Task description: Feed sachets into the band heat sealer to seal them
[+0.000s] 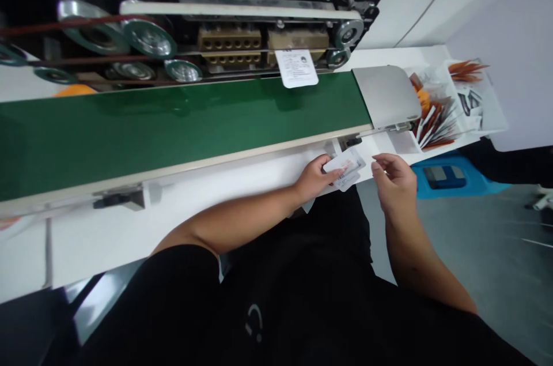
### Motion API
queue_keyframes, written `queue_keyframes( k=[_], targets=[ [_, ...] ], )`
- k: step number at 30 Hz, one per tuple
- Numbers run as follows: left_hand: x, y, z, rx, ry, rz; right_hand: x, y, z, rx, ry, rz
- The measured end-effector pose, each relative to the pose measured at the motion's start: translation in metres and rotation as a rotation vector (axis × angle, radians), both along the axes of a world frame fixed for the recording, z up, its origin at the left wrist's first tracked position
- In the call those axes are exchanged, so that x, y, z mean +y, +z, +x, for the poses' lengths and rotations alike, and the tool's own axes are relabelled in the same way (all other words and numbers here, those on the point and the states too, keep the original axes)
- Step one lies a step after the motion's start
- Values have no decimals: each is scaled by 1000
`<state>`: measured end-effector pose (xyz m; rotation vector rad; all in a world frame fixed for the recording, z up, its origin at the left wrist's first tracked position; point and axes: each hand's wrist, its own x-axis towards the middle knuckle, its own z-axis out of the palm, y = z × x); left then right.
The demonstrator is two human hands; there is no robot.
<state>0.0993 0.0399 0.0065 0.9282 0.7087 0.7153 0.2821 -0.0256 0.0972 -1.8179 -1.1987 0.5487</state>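
Note:
My left hand [317,178] grips a small stack of white printed sachets [344,168] by its edge. My right hand [392,181] is beside the stack, with its fingers apart and holding nothing. A small gap separates its fingertips from the sachets. Both hands are over the white bench [108,239], just in front of the green conveyor belt [173,127]. The belt's cream side rail [224,167] runs along the near edge.
Behind the belt stands a sealing machine [228,37] with exposed pulleys, belts and a taped-on paper label [296,68]. A curved metal guide [386,95] ends the belt. Beyond it, a white tray [484,118] holds orange-and-white packets [436,127]. A blue stool [449,178] stands on the floor.

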Motion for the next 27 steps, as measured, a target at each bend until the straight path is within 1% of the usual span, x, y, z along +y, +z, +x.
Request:
queue_keyframes(
  k=[2,5,8,10,12,14,16,18,19,20,21,23,25,27],
  targets=[
    [0,0,-1,5,-14,22,1,-6,4,-35,33,-30],
    [-1,2,-2,27,-21,52,0,-10,3,-61,100,-84],
    [-1,3,-3,45,-47,82,-1,-9,-1,-104,100,-50],
    [-2,4,-4,49,-86,117,-1,-5,-4,-170,147,-41],
    [-3,5,-4,56,-128,160,1,4,-4,-246,236,-78],
    [-3,5,-3,59,-172,187,5,17,-1,-325,344,-128],
    [-3,4,-3,43,-213,183,10,34,4,-401,438,-159],
    [-3,2,-2,20,-237,159,16,53,10,-428,484,-183],
    [-2,0,-2,20,-238,146,19,64,14,-398,476,-192],
    [-2,-1,-1,32,-230,138,24,74,16,-326,442,-187],
    [-1,-2,-1,50,-222,134,29,83,19,-215,388,-159],
    [0,-3,0,81,-201,142,45,99,21,61,250,-43],
    [1,-3,0,82,-180,165,68,106,23,302,124,66],
    [1,-3,0,75,-165,189,94,106,25,450,41,67]
  ],
)
